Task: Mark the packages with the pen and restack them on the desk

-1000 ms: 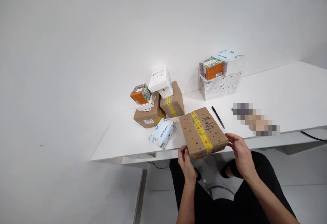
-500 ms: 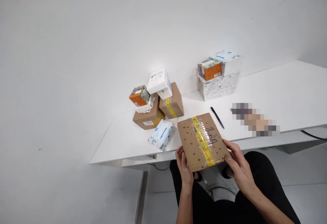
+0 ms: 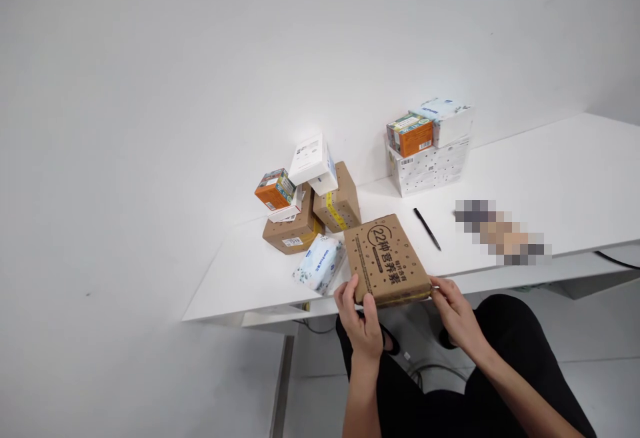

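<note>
Between my hands is a flat brown cardboard box [image 3: 387, 255], its printed face with dark lettering and small dots turned up. It is over the front edge of the white table [image 3: 560, 178]. My left hand [image 3: 359, 321] grips the near left corner, with thumb and fingers against the box. At the near right corner, my right hand [image 3: 453, 308] pinches the box's edge. A strip of yellow tape shows along the near side. Just left of the box lies a soft pack of tissues [image 3: 320, 263], and a black pen [image 3: 427, 229] lies to its right.
Behind on the left, two brown boxes [image 3: 290, 231] carry an orange box [image 3: 275, 189] and a white box [image 3: 310, 158]. A white dotted box [image 3: 433, 168] at the wall bears another orange box [image 3: 410, 137] and a tissue pack [image 3: 445, 121]. A blurred object [image 3: 500, 231] lies at right.
The brown box has been turned over: the taped, handwritten face was up before, and the printed face is up now. My left hand has shifted its hold on the near left corner.
</note>
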Demonstrator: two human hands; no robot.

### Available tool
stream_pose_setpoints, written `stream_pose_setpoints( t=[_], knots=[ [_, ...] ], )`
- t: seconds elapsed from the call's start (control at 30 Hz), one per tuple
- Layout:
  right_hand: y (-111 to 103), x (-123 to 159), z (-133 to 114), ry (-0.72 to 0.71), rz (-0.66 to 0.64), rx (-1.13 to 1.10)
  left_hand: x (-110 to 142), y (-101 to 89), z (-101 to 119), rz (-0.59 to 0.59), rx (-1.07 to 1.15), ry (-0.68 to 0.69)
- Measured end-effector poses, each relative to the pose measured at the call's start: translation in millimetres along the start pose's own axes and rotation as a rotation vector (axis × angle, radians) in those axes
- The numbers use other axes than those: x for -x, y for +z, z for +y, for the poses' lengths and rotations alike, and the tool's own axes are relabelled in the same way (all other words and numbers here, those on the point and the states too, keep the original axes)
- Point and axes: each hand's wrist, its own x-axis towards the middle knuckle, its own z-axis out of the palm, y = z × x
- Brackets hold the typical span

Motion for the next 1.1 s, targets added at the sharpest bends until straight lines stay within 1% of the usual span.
stream_pose_setpoints(
  t=[0.07,0.13,0.2,0.27,0.37,0.43,0.5,0.6,0.7,0.77,0.9,1.0,1.1],
  knots=[
    [-5.0,-0.1,-5.1,0.031,0.006,-0.021,-0.8,2.3,1.6,0.000,-0.016,-0.002],
    [-9.0,0.7,-14.8,0.090,0.033,-0.091,-1.3,3.5,3.0,0.001,-0.017,-0.016],
    [-11.0,2.3,-26.0,0.115,0.047,-0.154,-1.0,3.8,3.5,0.002,-0.006,-0.024],
    [-11.3,4.3,-35.6,0.078,0.028,-0.178,0.4,4.1,2.8,0.005,0.014,-0.033],
    [-10.0,7.7,-43.3,-0.020,-0.032,-0.151,4.3,4.8,1.5,0.018,0.037,-0.038],
    [-9.0,9.9,-44.2,-0.047,-0.042,-0.135,6.6,5.1,3.5,0.020,0.046,0.000],
    [-8.3,11.4,-43.4,-0.021,-0.032,-0.168,7.0,4.9,9.7,0.011,0.064,0.071],
    [-7.2,12.0,-40.7,0.075,-0.019,-0.296,1.7,4.6,26.1,-0.006,0.065,0.176],
    [-4.7,10.2,-36.1,0.190,-0.030,-0.436,-8.3,5.8,44.4,-0.055,-0.046,0.302],
    [-1.6,7.8,-31.1,0.242,-0.041,-0.536,-14.3,8.0,54.4,-0.100,-0.138,0.383],
    [7.4,1.8,-16.9,0.326,-0.069,-0.696,-20.7,15.2,67.6,-0.191,-0.299,0.468],
    [10.3,-2.9,-8.0,0.376,-0.090,-0.714,-23.3,21.3,72.6,-0.243,-0.385,0.492],
    [1.7,-8.1,-5.9,0.370,-0.155,-0.607,-26.9,26.7,73.8,-0.281,-0.425,0.498]
  ],
)
